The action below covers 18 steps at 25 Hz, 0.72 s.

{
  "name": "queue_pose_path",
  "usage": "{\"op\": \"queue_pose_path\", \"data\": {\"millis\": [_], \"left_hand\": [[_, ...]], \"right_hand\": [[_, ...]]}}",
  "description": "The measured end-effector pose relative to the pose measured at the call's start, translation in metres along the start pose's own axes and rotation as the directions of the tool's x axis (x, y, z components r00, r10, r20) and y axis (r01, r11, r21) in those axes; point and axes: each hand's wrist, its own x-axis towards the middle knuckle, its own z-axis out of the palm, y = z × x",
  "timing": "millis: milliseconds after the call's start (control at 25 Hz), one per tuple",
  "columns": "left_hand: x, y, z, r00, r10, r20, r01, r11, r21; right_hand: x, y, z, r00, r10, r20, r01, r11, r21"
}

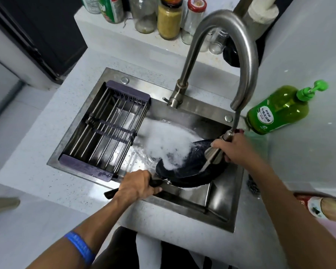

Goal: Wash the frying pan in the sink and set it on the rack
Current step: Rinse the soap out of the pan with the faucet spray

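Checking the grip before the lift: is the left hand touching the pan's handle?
Touching. The head view shows the left hand with fingers curled round the frying pan's black handle.

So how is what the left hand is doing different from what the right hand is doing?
The left hand grips the frying pan by its black handle at the sink's near edge; the right hand grips the pulled-out spray head farther back. The left hand holds the pan tilted; the right hand aims water into it. Both are curled tightly round something over the sink.
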Motion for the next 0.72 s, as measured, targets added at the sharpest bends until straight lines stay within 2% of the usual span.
{"op": "queue_pose_path", "data": {"millis": [120, 320, 520, 640, 720], "left_hand": [[-0.004, 0.002, -0.01, 0.999, 0.031, 0.02, -0.029, 0.995, -0.099], [0.001, -0.005, -0.015, 0.999, 0.031, 0.043, -0.028, 0.997, -0.077], [0.008, -0.011, 0.01, 0.995, -0.001, -0.099, 0.007, 0.998, 0.056], [0.026, -0.011, 0.017, 0.984, -0.008, -0.177, 0.033, 0.99, 0.136], [0.037, -0.018, 0.019, 0.985, -0.01, -0.171, 0.04, 0.984, 0.174]], "right_hand": [[-0.005, -0.01, 0.005, 0.999, 0.031, 0.011, -0.031, 0.999, 0.036], [-0.012, -0.021, 0.006, 0.997, 0.052, 0.056, -0.057, 0.996, 0.075], [-0.005, -0.022, 0.015, 0.997, 0.071, -0.011, -0.07, 0.994, 0.08], [-0.001, -0.025, 0.023, 0.999, 0.044, -0.018, -0.04, 0.986, 0.164], [0.004, -0.029, 0.034, 1.0, 0.022, -0.015, -0.018, 0.973, 0.228]]}}
